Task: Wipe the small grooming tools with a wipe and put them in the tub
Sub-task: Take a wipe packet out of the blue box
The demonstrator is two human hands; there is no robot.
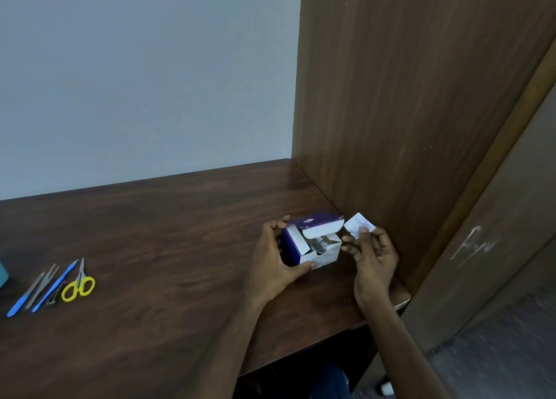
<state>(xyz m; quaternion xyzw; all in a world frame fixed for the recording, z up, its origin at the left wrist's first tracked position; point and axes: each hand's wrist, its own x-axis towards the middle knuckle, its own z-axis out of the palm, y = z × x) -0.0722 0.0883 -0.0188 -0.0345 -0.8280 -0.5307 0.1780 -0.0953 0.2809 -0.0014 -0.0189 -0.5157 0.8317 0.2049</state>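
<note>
A small purple and white box of wipes point(313, 242) stands on the dark wooden table point(168, 233) near the right wall, its lid flap raised. My left hand point(273, 260) grips the box around its left side and front. My right hand point(373, 257) holds a small white wipe sachet point(358, 225) between thumb and fingers, just right of the box. Far left on the table lie the grooming tools: yellow-handled scissors point(78, 283), two blue-handled tools point(54, 287) and grey tweezers point(40, 284). A teal object point(3, 274), possibly the tub, is cut off at the left edge.
A brown wooden panel point(421, 113) rises directly right of the box. The pale wall point(150, 83) stands behind the table. The table's front right corner point(404, 298) is by my right wrist, with grey floor point(496, 353) beyond it.
</note>
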